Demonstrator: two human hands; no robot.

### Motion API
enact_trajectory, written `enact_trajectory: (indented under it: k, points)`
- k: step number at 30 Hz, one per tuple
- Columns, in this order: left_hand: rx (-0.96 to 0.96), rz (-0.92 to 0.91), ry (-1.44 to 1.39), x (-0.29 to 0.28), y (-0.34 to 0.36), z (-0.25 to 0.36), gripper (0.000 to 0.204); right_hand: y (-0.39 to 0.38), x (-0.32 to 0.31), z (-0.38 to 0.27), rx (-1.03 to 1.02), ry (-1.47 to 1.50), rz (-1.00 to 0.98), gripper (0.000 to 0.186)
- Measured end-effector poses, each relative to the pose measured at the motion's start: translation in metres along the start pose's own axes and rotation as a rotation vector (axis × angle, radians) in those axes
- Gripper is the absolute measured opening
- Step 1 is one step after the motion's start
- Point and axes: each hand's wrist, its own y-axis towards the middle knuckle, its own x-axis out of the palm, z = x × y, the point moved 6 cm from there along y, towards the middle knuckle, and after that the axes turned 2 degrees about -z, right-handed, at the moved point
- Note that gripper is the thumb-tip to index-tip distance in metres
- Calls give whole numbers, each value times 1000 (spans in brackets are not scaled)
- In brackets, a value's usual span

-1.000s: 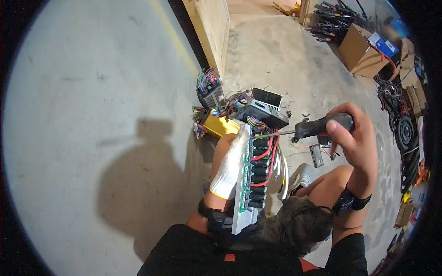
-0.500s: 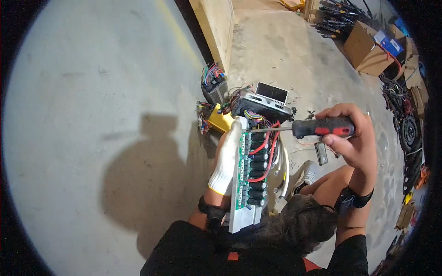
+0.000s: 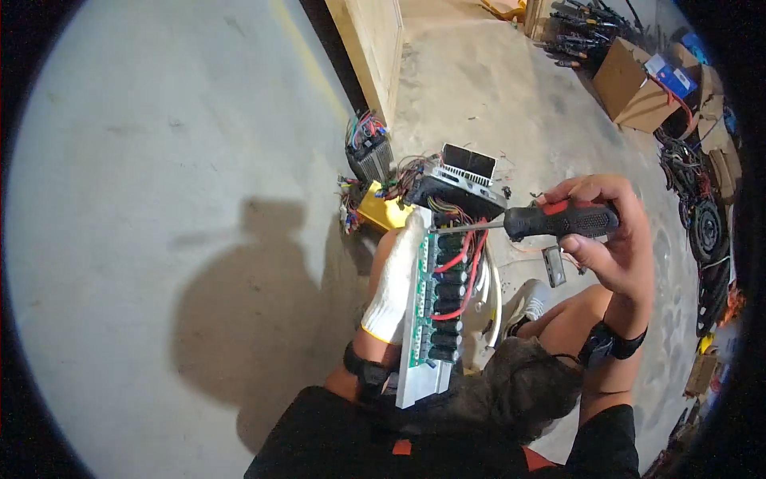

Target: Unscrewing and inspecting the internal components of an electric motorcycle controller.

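Note:
In my gloved left hand [image 3: 396,275] I grip a long circuit board on a silver metal plate [image 3: 413,387], held along its left edge and tilted upright. A row of black capacitors [image 3: 449,291] lines the green board, with thick red wires [image 3: 471,275] looping over them. My bare right hand [image 3: 614,231] is closed round the black and red handle of a screwdriver [image 3: 550,222]. Its shaft points left, and the tip meets the board's upper end near my left fingertips. White cables [image 3: 493,299] hang behind the board.
Beyond the board, a black controller box [image 3: 459,191], a yellow box [image 3: 383,207] and a finned unit with wires [image 3: 369,156] sit on the floor. A small metal case [image 3: 553,266] lies near my shoe. A cardboard box [image 3: 630,84] and cable bundles line the right side.
The screwdriver's handle has turned in my right hand and its tip has shifted slightly right. The board has tilted a little in my left hand.

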Motion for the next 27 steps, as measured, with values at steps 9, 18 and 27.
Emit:
enact_trajectory:
  k: [9, 18, 27]
  points:
    - [-98, -86, -73, -1, -3, -3, 57, 5, -13, -7, 690, -415, 54, 38]
    - [-121, -141, -119, 19, -11, 2, 66, -8, 1, -13, -101, -181, -77, 43]
    - [-144, -105, -103, -3, -4, -8, 71, -7, -2, -18, 405, -447, 128, 37]
